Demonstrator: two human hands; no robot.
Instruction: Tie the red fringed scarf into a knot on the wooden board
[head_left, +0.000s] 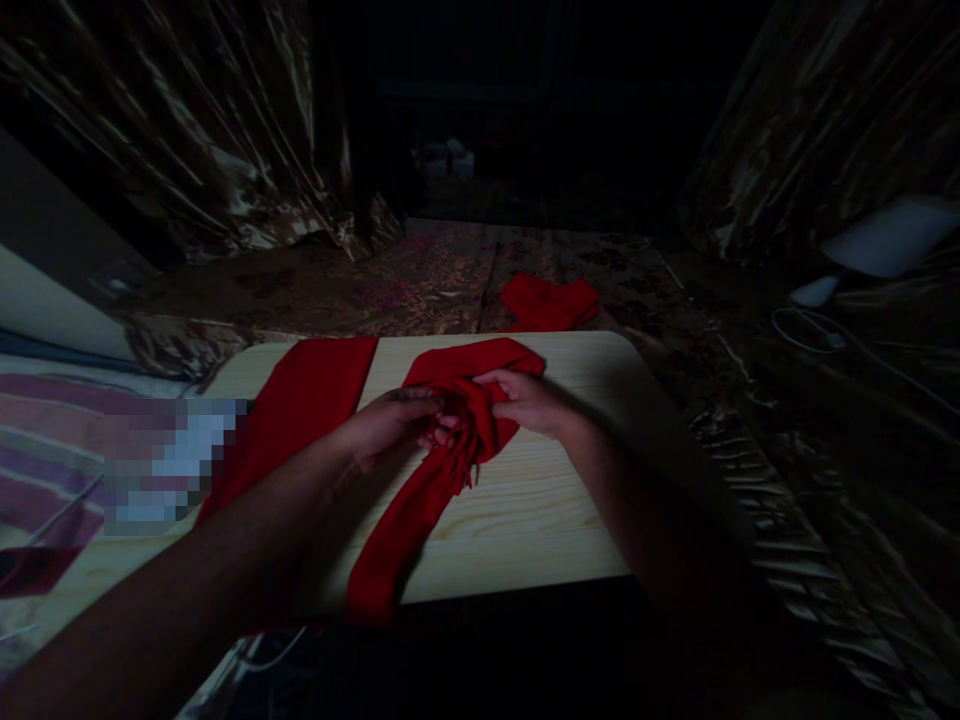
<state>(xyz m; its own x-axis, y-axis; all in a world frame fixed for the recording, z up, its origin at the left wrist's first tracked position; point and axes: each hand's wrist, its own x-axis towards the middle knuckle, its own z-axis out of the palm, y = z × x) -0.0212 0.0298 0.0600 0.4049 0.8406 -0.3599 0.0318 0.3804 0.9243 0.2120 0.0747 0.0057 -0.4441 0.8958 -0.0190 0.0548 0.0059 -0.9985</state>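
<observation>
A red fringed scarf (487, 360) lies bunched into a loop on the light wooden table (540, 520). One end of it runs toward me and hangs over the near edge. At the loop's left side my left hand (397, 420) has its fingers closed on the gathered cloth near the fringe. My right hand (525, 400) pinches the cloth on the loop's right side, thumb and fingers bent over it. Part of my left fingers is hidden in the folds and shadow. A flat length of red cloth (315, 385) lies across the table's left part.
Beyond the table's far edge, more red cloth (551, 300) rests on a patterned cover (435, 270). A striped bedspread (45, 440) is at left, with a blurred-out patch beside it. A white lamp (892, 235) with a cord stands at right. Curtains (247, 150) hang behind.
</observation>
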